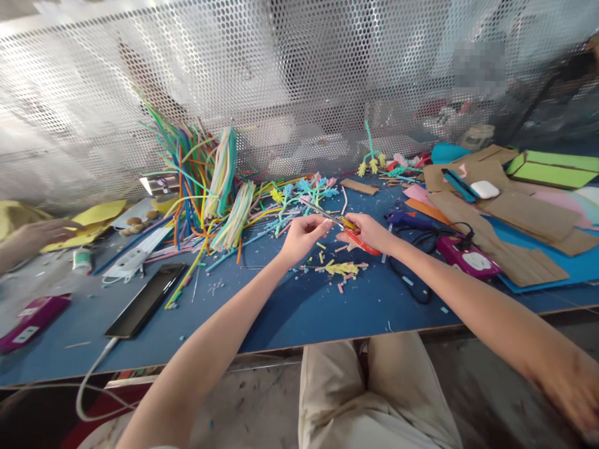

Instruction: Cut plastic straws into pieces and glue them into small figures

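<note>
**One pair of scissors (365, 245), a whole mess of fuzzy clippings (340, 289)**

The right hand (367, 227) had its grip closed around the red-handled scissors, up over the middle of the tabletop (290, 324), blades aimed off to the far left. The left hand's (304, 236) grip was pinched nearly together right by the blades; honestly couldn't tell if anything tiny was in it. Just below lay one yellow fuzzy piece (341, 268), with more clippings around it than I could count.

Rough tally: two purple boxes (468, 255), one per side, one phone (146, 300) plugged into a white cable (79, 393), one blue glue gun (406, 218), one white case (485, 189), two pale stem bundles (222, 168) and one standing sprig (369, 140) with three yellow tufts (373, 166). The boxes had white markings, too blurry to read.

The tabletop was blue and super cluttered, backed by a perforated metal screen (299, 62). Another person's hand (51, 232) was at the far left, by some yellow sheets (100, 214).
</note>
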The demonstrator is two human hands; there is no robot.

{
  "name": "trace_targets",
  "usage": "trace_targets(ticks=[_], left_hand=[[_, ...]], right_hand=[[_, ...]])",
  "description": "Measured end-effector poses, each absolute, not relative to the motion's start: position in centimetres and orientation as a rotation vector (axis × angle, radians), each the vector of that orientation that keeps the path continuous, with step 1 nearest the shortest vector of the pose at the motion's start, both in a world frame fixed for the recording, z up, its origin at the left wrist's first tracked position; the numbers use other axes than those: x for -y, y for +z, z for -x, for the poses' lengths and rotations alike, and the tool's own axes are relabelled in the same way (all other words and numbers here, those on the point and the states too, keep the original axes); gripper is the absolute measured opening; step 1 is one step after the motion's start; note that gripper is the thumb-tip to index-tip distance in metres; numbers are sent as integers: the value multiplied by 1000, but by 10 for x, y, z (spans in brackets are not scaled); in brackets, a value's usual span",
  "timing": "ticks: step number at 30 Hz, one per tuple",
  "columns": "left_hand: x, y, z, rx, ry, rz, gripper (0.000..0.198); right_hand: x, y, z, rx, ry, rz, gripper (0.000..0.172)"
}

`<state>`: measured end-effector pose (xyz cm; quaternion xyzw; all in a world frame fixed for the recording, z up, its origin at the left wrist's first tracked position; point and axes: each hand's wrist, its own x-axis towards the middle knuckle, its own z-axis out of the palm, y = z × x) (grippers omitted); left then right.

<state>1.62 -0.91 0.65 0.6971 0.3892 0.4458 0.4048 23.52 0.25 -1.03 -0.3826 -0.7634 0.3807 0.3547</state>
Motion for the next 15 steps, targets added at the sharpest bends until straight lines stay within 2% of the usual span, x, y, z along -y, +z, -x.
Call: trace_targets(ticks=[8,12,15], left_hand=[[9,-9,-23,-1094,913,-2058,38],[11,-13,-27,-1058,824,-2324,33],[10,-12,-27,-1032,820,-2513,33]], right_hand=[[0,-4,-236,1802,876,1011,43],[-5,-7,-237,1629,818,1033,36],[-11,-10,-237,1435,893,1056,35]])
